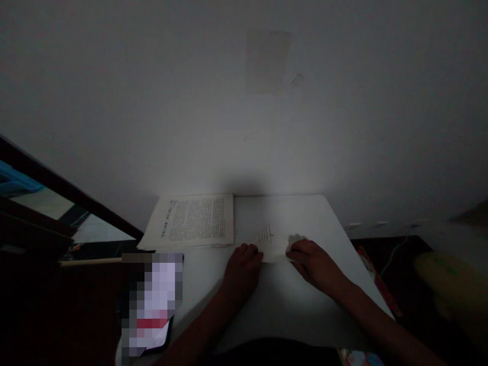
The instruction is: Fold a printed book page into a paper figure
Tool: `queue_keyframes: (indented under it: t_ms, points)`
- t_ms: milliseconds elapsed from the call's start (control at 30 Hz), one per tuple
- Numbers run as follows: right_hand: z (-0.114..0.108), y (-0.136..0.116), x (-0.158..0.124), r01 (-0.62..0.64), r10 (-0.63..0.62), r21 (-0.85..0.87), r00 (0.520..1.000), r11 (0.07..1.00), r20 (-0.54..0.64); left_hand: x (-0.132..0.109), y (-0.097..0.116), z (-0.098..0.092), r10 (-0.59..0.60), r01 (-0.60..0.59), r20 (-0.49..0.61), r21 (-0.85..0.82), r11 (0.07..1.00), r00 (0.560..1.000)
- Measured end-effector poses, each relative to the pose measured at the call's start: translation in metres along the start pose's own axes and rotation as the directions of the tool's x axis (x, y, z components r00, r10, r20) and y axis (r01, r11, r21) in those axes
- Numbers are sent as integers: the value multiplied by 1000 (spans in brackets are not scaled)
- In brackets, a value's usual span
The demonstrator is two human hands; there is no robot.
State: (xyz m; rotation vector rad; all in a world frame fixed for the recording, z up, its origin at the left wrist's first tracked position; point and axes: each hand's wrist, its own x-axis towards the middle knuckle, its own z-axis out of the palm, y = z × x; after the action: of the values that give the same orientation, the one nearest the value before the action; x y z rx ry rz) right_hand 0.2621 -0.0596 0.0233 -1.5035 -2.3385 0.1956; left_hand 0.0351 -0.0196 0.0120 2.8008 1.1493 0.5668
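A small piece of folded paper [275,250] with a few printed lines on its raised, pointed part lies low on the white table [282,305]. My left hand [243,267] has its fingers curled on the paper's left end. At the right end my right hand [310,260] pinches the paper between thumb and fingers. The room is dim, so the paper's folds are hard to make out. An open printed page or booklet [196,219] rests at the table's back left, just beyond my left hand.
A device with a lit, pixelated screen [160,295] sits at the table's left edge. The wall [244,127] rises directly behind the table. A dark slanted bar [68,185] runs along the left. A white cable [392,254] hangs at the right, near a yellowish blurred object [446,279].
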Motion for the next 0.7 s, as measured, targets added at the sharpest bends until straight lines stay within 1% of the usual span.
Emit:
queue_keyframes:
  t_ms: [200,400,467,600,700]
  points:
    - [0,14,-4,37,-37,65,999,997,-1,-2,-2,1,4,-4,-5,-35,999,1000]
    - [-3,36,-5,48,-57,269,998,962,25,-2,-13,0,-22,22,2,-138,990,1000]
    - [-3,42,-7,54,-63,313,998,948,19,-4,-17,-2,-24,23,-4,-168,986,1000]
    - [-1,49,-10,81,-80,340,997,937,-17,-9,-24,-4,-34,28,-24,-204,979,999]
    - [2,50,-12,97,-80,319,995,943,-67,-14,-29,-5,-29,18,-50,-220,975,998]
